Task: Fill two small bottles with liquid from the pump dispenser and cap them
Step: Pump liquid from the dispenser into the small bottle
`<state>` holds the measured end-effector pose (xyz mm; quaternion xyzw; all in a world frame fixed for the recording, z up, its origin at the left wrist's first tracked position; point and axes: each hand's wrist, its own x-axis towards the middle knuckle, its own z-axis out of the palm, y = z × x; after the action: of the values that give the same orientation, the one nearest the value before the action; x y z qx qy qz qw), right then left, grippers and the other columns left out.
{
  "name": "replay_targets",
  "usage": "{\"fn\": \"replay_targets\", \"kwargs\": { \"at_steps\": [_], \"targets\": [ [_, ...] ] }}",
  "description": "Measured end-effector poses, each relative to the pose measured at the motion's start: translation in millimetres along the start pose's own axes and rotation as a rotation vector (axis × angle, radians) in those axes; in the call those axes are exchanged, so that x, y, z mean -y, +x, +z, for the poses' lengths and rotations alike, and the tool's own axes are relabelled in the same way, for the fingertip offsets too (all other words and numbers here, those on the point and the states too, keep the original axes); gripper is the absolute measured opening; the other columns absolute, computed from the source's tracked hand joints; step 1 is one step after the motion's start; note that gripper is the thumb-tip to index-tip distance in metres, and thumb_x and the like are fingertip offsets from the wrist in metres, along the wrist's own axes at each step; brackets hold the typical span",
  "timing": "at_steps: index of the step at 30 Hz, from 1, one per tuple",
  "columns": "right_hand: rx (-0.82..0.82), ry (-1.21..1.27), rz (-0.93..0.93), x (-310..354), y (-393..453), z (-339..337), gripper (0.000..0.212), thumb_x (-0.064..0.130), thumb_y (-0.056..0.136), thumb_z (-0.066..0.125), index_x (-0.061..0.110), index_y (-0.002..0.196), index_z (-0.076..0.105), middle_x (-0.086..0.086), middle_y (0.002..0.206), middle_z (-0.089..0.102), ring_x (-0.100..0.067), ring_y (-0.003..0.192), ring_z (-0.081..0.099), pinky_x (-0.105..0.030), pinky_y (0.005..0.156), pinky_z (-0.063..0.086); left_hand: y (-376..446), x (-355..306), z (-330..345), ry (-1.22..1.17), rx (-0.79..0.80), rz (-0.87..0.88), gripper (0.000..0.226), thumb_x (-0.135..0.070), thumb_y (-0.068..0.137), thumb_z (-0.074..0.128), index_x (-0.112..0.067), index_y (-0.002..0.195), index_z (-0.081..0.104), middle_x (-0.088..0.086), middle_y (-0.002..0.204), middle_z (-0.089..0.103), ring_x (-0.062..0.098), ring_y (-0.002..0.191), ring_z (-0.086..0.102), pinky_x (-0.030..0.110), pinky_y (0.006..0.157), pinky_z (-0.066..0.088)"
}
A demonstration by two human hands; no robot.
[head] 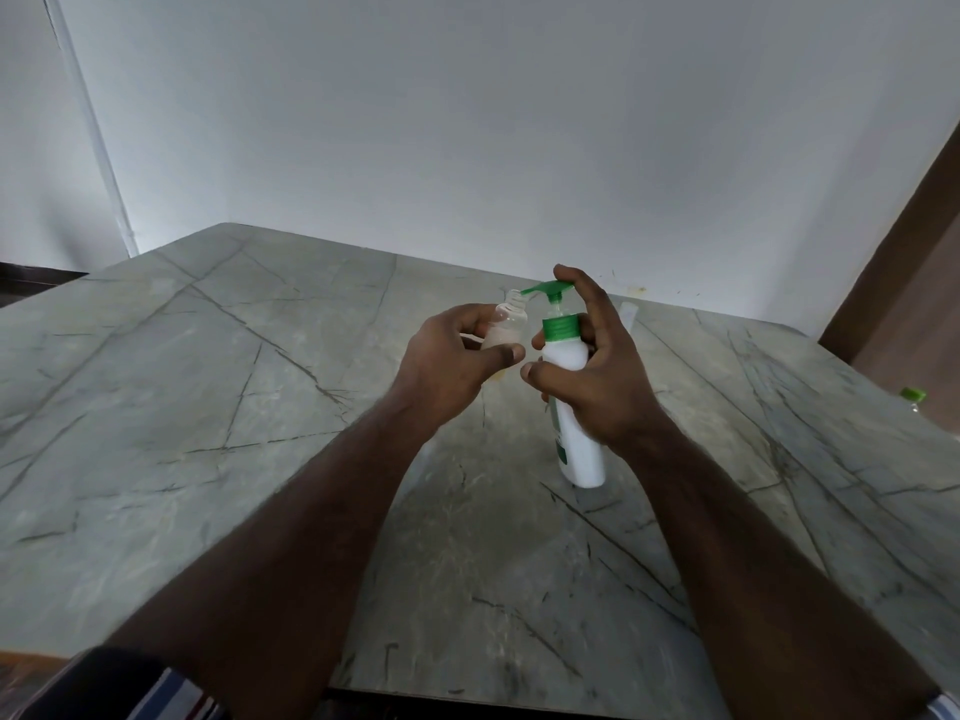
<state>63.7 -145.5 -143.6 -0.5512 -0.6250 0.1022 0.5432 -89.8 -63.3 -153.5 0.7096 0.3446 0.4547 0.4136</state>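
I see my left hand (457, 356) gripping a clear small bottle (506, 324), pale liquid low inside, at the nozzle of the white pump dispenser (571, 407) my right hand (597, 376) clasps, forefinger atop.

Left hand (457, 356) holding bottle (506, 324), right hand (602, 376) gripping dispenser (571, 397)

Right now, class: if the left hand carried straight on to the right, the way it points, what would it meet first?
Probably the pump dispenser held by the right hand; the left hand holds the small bottle beside it.
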Motion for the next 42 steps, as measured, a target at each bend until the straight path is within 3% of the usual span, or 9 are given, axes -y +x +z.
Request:
{"fn": "replay_targets", "kwargs": {
  "at_steps": [5,11,17,20,23,27,34,37,42],
  "targets": [
    [0.025,0.003,0.007,0.8,0.9,-0.7,0.093,0.008,0.072,0.082,0.036,0.147,0.035,0.004,0.117,0.061,-0.007,0.090,0.065,-0.040,0.078,0.061,0.1,-0.4,1.2,-0.008,0.001,0.008,0.049,-0.027,0.083,0.081,-0.023,0.130,0.065,-0.003,0.114,0.069,0.016,0.097,0.068,0.037,0.081,0.063],
    [0.043,-0.002,-0.012,1.2,1.8,-0.8,0.089,0.005,0.072,0.082,0.033,0.145,0.038,0.020,0.116,0.058,-0.006,0.089,0.064,-0.032,0.074,0.060,-0.4,0.6,1.0,-0.005,0.007,0.024,0.050,-0.030,0.082,0.082,-0.024,0.129,0.067,-0.006,0.110,0.070,0.014,0.095,0.069,0.039,0.082,0.063],
    [0.022,0.019,-0.017,0.3,3.0,-1.6,0.075,0.008,0.073,0.082,0.029,0.135,0.045,0.006,0.115,0.063,-0.010,0.089,0.067,-0.034,0.076,0.060,-1.0,0.5,1.5,0.030,0.030,0.050,0.047,-0.027,0.084,0.080,-0.024,0.129,0.067,-0.009,0.108,0.069,0.010,0.092,0.067,0.030,0.077,0.061],
    [0.011,0.028,-0.015,-0.3,3.0,-1.6,0.071,0.004,0.074,0.082,0.029,0.130,0.048,0.009,0.113,0.063,-0.009,0.089,0.067,-0.030,0.072,0.060,-0.9,1.6,2.6,0.049,0.039,0.055,0.048,-0.027,0.084,0.080,-0.023,0.130,0.066,-0.010,0.109,0.069,0.009,0.091,0.066,0.023,0.072,0.058],
    [0.009,0.026,-0.008,-1.1,3.1,-1.1,0.073,0.005,0.074,0.083,0.029,0.132,0.047,0.015,0.113,0.062,-0.008,0.090,0.067,-0.031,0.073,0.060,-0.5,2.9,3.1,0.044,0.041,0.054,0.049,-0.027,0.084,0.080,-0.023,0.131,0.065,-0.009,0.109,0.070,0.010,0.092,0.067,0.027,0.076,0.060],
    [0.029,-0.007,-0.015,0.0,3.6,-0.2,0.084,0.017,0.071,0.081,0.030,0.143,0.040,0.005,0.120,0.061,-0.011,0.094,0.065,-0.036,0.079,0.061,1.4,5.1,2.4,0.031,0.024,0.047,0.051,-0.029,0.084,0.080,-0.021,0.132,0.065,-0.006,0.112,0.070,0.011,0.094,0.068,0.029,0.078,0.061],
    [0.028,-0.002,-0.017,0.7,3.9,-0.2,0.081,0.003,0.073,0.082,0.035,0.137,0.043,0.012,0.112,0.062,-0.006,0.088,0.066,-0.030,0.073,0.061,1.5,5.0,2.4,0.035,0.020,0.048,0.052,-0.030,0.084,0.081,-0.020,0.132,0.064,-0.004,0.114,0.069,0.013,0.096,0.068,0.031,0.080,0.061],
    [0.013,0.011,-0.012,-0.6,3.8,-0.8,0.074,0.004,0.073,0.082,0.032,0.132,0.047,0.008,0.112,0.064,-0.011,0.088,0.068,-0.036,0.072,0.062,0.7,4.1,2.7,0.039,0.028,0.046,0.050,-0.027,0.084,0.080,-0.021,0.131,0.065,-0.006,0.112,0.070,0.012,0.094,0.068,0.027,0.077,0.060],
    [0.009,0.012,-0.014,-2.5,4.1,-0.5,0.071,0.012,0.072,0.084,0.030,0.131,0.048,0.009,0.119,0.063,-0.014,0.095,0.068,-0.045,0.077,0.062,0.0,3.5,3.6,0.049,0.051,0.045,0.048,-0.026,0.084,0.080,-0.021,0.130,0.065,-0.007,0.110,0.071,0.013,0.093,0.067,0.035,0.082,0.062]
  ]
}}
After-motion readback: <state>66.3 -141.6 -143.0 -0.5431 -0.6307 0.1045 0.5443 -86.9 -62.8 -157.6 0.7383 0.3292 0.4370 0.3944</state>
